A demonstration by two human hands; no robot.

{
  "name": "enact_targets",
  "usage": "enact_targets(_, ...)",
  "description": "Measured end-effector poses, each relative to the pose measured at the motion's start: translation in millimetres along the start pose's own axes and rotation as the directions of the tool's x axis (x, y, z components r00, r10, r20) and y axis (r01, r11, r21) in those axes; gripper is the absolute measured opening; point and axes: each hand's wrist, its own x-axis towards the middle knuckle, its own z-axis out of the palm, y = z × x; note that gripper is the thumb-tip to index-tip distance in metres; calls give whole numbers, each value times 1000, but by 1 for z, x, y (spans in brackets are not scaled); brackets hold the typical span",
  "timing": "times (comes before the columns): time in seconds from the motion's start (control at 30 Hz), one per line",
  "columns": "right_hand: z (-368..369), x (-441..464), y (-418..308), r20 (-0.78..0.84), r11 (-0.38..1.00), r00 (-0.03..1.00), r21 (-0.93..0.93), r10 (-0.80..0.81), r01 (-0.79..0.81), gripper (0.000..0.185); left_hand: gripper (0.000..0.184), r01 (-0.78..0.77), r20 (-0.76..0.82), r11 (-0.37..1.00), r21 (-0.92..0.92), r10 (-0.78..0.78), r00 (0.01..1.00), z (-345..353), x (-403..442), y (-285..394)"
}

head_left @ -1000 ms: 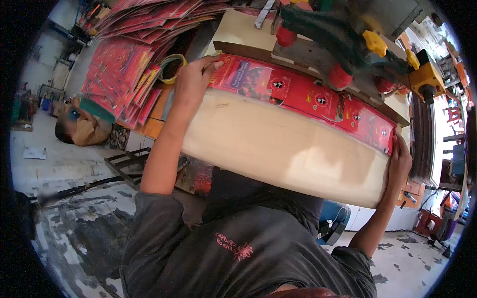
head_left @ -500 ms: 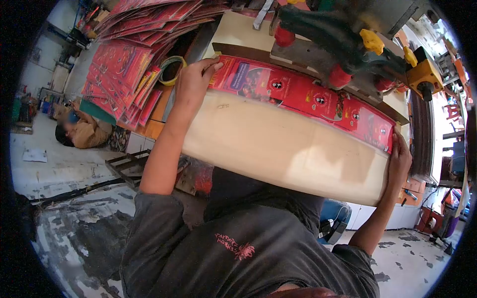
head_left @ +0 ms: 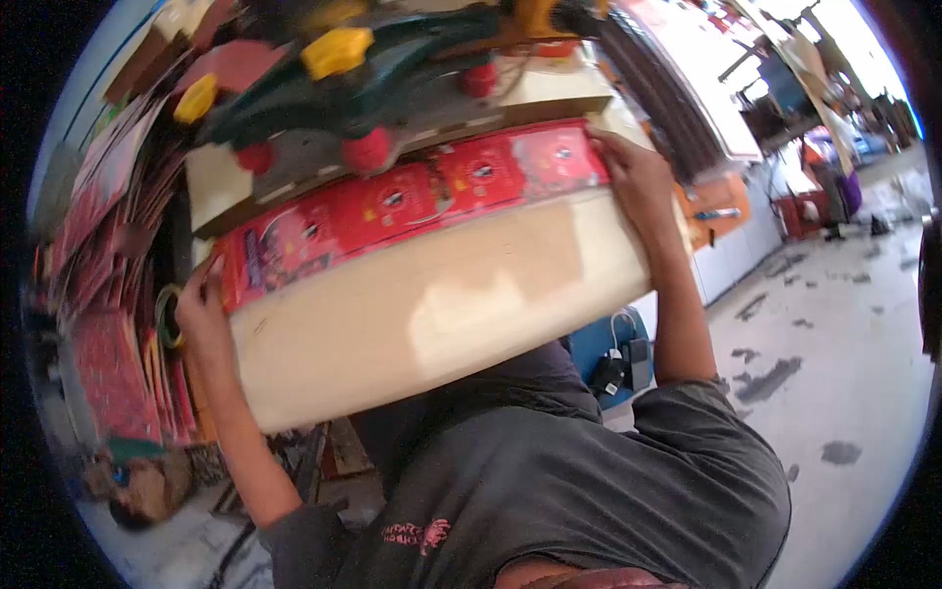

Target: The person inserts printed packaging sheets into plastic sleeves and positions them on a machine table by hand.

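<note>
A long red printed sheet [head_left: 392, 203] lies along the back of a cream board [head_left: 442, 294], against a raised edge below the machine. At its left end rests my left hand [head_left: 204, 312], with fingers bent and pressed on the sheet's corner. My right hand [head_left: 640, 177] is at the opposite end, its fingers closed on the sheet's right edge. Above the sheet stands a dark green machine arm [head_left: 392, 83] with yellow knobs [head_left: 339, 52] and red feet [head_left: 366, 149].
Stacks of red printed sheets [head_left: 116, 368] and a tape roll [head_left: 169, 316] are at the left. Another person [head_left: 147, 491] is low at the lower left. A blue seat [head_left: 589, 355] holds black devices below the board. Dark stacked panels [head_left: 657, 98] stand at the right.
The camera view has swung to the right and tilted, so the board and machine appear turned and further left. Both hands are still at the sheet's ends.
</note>
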Motion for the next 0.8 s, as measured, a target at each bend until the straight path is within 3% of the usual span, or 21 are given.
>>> enact_targets(0.2, 4, 3, 9, -31, 996, 998, -64, -57, 55, 27, 38, 7, 14, 992, 129, -9, 1000, 0, 5, -5)
enact_targets(0.33, 6, 3, 14, -70, 991, 989, -48, -130, 127, 27, 40, 8, 4, 998, 65, -8, 1000, 1, 2, -3)
enact_targets(0.8, 5, 3, 11, -40, 996, 997, -70, -66, 63, 27, 35, -28, 5, 999, 37, 28, 1000, 3, 4, -16)
